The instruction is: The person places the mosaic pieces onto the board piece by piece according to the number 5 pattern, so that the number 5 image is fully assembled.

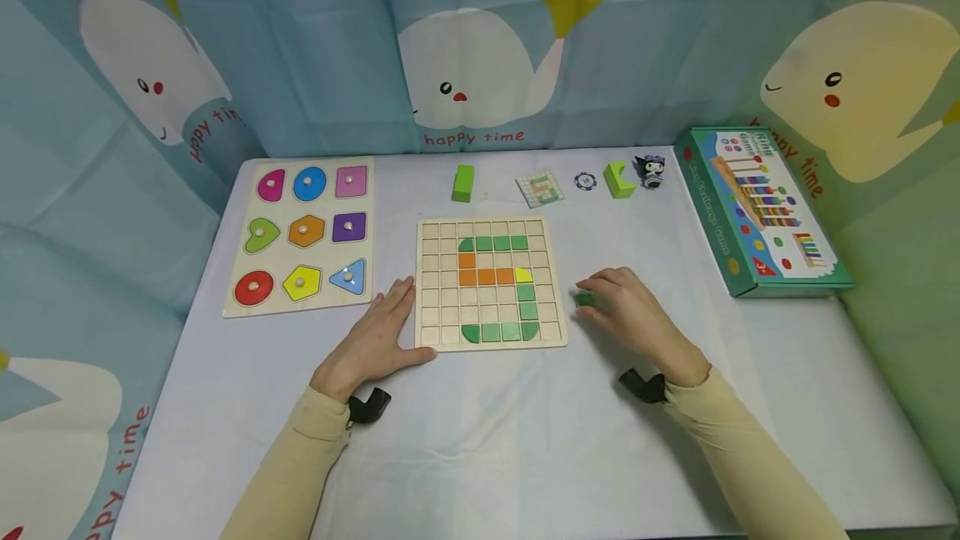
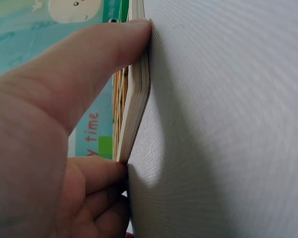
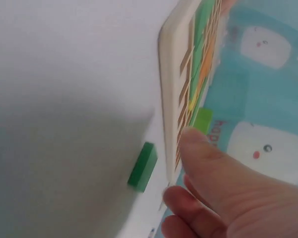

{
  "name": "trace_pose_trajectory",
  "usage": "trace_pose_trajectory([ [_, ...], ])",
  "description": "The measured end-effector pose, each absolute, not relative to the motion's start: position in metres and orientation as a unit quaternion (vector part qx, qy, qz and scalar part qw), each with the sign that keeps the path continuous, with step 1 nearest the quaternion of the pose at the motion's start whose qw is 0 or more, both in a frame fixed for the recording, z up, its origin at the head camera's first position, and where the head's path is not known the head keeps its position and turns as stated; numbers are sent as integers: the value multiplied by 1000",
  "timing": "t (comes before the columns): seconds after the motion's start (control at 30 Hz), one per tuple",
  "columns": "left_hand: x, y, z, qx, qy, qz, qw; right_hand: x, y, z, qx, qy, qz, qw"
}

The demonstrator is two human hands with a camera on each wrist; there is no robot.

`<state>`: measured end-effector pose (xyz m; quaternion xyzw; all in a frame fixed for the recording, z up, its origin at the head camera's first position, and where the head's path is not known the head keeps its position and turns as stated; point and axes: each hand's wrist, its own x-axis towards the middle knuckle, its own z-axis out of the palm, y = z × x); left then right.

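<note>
A wooden grid board (image 1: 444,307) lies on the table, with green, orange and yellow tiles set in some squares. My left hand (image 1: 377,335) rests at the board's lower left corner. In the left wrist view its thumb (image 2: 104,49) touches one edge and the forefinger another. Right of the board, my right hand (image 1: 624,312) hovers above a dark green block (image 1: 584,299). The right wrist view shows that block (image 3: 143,167) lying on the table, apart from the thumb (image 3: 208,158) and the bent fingers; nothing is pinched between them.
A shape puzzle board (image 1: 281,265) lies at the left. Along the back are a light green block (image 1: 463,183), a pattern card (image 1: 540,188), a poker chip (image 1: 585,181), a notched green block (image 1: 618,180) and a small figurine (image 1: 650,172). A game box (image 1: 765,211) stands at the right.
</note>
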<state>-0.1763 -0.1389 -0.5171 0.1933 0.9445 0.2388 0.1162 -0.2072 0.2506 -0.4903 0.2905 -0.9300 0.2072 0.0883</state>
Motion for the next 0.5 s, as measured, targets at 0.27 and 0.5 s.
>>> trace_pose_trajectory([
  [0.27,-176,-139,-518,193,945,238,114,-206,257,-495,259,-943,203,49],
  [0.5,-177,-140,-518,192,946,234,114,-209,257,-499,255,-946,199,41],
])
